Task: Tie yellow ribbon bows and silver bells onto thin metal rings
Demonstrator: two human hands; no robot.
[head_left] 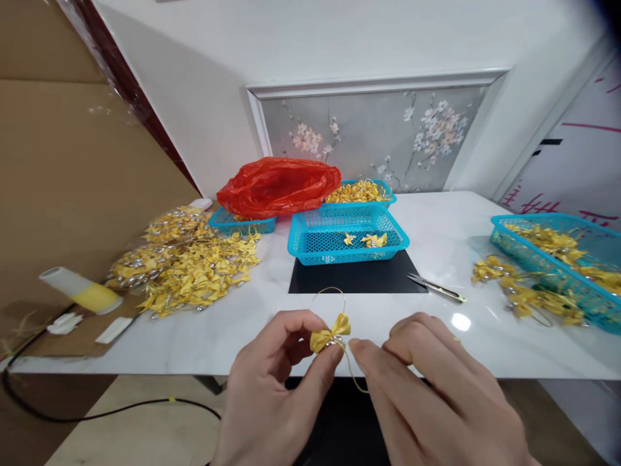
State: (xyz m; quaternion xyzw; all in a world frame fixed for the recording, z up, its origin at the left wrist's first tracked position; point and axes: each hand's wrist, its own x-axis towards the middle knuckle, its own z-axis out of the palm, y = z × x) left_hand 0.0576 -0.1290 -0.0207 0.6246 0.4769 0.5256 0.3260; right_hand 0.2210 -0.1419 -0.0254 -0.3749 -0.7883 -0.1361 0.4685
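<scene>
My left hand pinches a small yellow ribbon bow between thumb and forefinger, just above the near edge of the white table. A thin gold thread loops up from the bow and trails down past it. My right hand sits right beside the bow, its fingertips pinched on the thread under it. Both hands are close together at the bottom centre of the view.
A blue basket with a few yellow bows stands on a black mat. Scissors lie right of it. A heap of bows lies left, a red plastic bag behind, another blue basket at right.
</scene>
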